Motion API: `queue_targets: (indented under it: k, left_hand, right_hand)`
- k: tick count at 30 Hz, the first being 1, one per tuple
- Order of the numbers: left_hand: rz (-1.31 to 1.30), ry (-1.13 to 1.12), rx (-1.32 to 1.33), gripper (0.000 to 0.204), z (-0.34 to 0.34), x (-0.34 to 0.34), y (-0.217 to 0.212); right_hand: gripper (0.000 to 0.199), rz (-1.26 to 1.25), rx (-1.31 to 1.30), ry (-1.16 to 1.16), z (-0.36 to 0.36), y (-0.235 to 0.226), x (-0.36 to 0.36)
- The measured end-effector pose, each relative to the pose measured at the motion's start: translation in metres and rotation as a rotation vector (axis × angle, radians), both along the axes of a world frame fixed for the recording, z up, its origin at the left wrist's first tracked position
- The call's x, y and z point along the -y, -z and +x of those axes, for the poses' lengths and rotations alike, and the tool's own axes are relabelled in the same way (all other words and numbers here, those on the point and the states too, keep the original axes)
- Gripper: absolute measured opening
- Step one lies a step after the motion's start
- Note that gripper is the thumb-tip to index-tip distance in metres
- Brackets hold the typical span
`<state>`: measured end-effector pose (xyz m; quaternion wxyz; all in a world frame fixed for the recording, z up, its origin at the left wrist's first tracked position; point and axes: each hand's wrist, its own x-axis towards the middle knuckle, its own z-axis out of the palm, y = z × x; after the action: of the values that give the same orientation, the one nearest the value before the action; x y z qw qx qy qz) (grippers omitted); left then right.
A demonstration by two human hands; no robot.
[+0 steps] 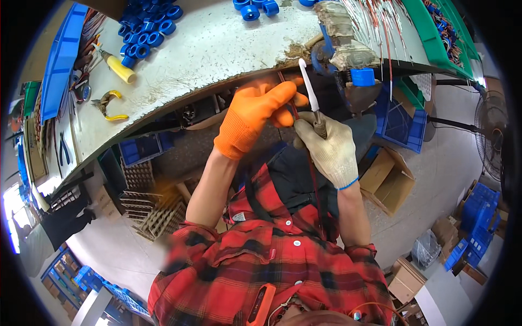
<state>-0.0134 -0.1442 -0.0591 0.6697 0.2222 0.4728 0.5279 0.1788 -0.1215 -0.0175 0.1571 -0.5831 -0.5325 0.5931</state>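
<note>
I look down on a pale, worn workbench [206, 49] curving across the top of my view. At its edge, right of centre, stands a bulky vise [350, 43]; toward the left lies a pile of blue rings [145, 26]. Below the edge, I have the left hand [253, 114] in an orange glove, just beside the right hand [327, 144] in a white one. The right is wrapped around a white hooked tool [310, 89], its tip pointing up toward the bench. Left of the hands, on the bench, are a yellow-handled screwdriver [118, 68] and smaller yellow-handled pliers [116, 117]. A thin reddish wire [314, 182] hangs below the hands; with the left fingers blurred, I can't tell whether they grip it.
</note>
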Motion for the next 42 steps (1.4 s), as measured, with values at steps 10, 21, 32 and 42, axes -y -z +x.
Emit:
queue_targets:
  k: [10,21,32,42]
  left_hand:
    - [0.331,-0.232,-0.083,0.049,-0.010,0.042,-0.062]
    - [0.808,-0.218,-1.083,0.031,-0.011,0.021,-0.074]
    - [1.724,0.025,-1.902,0.019,-0.025,-0.095,-0.096]
    - [1.427,0.127,-1.821,0.018,-0.012,-0.151,-0.075]
  right_hand:
    - [0.012,0.463,-0.040,0.001,0.019,-0.038,0.044]
    - [0.019,0.501,0.123,-0.033,0.076,-0.051,0.029]
    - [0.017,0.758,0.149,-0.393,0.101,-0.090,-0.074]
    - [0.027,0.725,0.163,-0.419,0.094,-0.097,-0.084]
